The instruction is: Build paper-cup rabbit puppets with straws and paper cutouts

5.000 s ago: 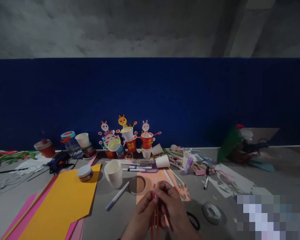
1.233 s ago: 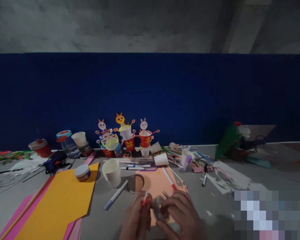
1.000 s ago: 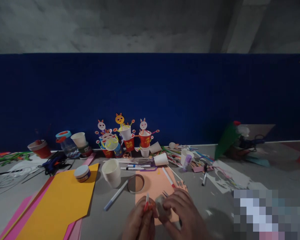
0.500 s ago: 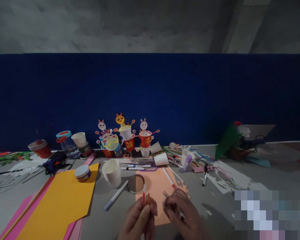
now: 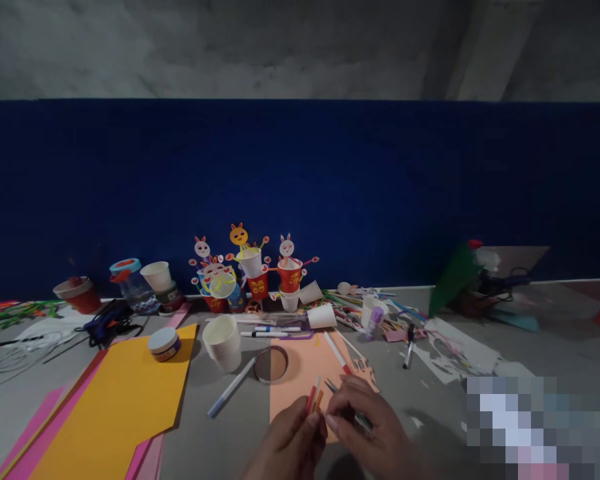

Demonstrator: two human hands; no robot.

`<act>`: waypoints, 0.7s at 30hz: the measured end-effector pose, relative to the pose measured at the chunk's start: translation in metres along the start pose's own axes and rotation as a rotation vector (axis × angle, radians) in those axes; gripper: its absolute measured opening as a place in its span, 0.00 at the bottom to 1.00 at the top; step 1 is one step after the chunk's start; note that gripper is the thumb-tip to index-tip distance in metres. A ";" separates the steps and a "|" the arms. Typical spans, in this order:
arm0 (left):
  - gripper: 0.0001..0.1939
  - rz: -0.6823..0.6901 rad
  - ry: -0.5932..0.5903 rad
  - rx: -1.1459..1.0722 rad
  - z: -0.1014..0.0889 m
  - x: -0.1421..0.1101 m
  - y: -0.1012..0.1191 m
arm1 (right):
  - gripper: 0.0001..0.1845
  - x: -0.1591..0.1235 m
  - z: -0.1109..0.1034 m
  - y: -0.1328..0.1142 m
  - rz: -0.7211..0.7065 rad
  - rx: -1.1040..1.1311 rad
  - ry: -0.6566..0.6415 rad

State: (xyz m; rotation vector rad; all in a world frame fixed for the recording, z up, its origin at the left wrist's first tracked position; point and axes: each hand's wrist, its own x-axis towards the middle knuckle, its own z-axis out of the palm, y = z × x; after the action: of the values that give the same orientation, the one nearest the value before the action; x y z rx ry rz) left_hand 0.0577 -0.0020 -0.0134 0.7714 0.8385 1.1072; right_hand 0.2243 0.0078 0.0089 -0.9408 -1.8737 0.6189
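My left hand (image 5: 297, 437) is closed around a few thin sticks, one red (image 5: 311, 400), one orange (image 5: 319, 401) and one with a pale tip, all pointing up. Right beside it, my right hand (image 5: 367, 417) is curled, its thumb and fingertips close to the sticks. A slim metal tool with a pointed tip, which looks like scissors (image 5: 363, 421), lies within that hand; most of it is hidden by the fingers. Below both hands is a peach paper sheet (image 5: 300, 360), with a round tape ring (image 5: 271, 365) and a red-and-white marker (image 5: 336, 352) on it.
Left of the sheet stand stacked white paper cups (image 5: 223, 343) and a blue-white marker (image 5: 231, 388). Orange card (image 5: 115, 393) carries a small jar (image 5: 163, 344). Decorated cup figures (image 5: 253, 273) line the back by the blue partition (image 5: 300, 167). Paper scraps (image 5: 460, 350) lie to the right.
My left hand has moved right with the sticks, closer to my right hand, and the sticks now lean to the right. The right hand has stayed nearly in place.
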 end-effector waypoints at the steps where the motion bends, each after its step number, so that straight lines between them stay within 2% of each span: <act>1: 0.22 0.007 -0.007 0.023 -0.001 0.000 0.001 | 0.06 0.001 -0.002 -0.002 -0.006 -0.004 -0.019; 7: 0.24 0.072 -0.110 0.329 -0.004 0.001 0.015 | 0.08 0.012 -0.012 -0.017 -0.043 -0.026 -0.112; 13: 0.21 0.143 -0.159 0.521 -0.005 -0.003 0.022 | 0.08 0.017 -0.008 -0.019 -0.031 -0.077 -0.094; 17: 0.22 0.195 -0.149 0.657 -0.007 -0.003 0.025 | 0.08 0.019 -0.004 -0.018 -0.027 -0.127 -0.098; 21: 0.22 0.145 -0.137 0.877 -0.009 -0.003 0.026 | 0.09 0.020 -0.004 -0.023 0.005 -0.208 -0.092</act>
State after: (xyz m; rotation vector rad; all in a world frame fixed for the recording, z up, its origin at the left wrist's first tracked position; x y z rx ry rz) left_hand 0.0382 0.0033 0.0053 1.6348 1.1718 0.7684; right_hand 0.2137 0.0110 0.0379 -1.0659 -2.0475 0.4835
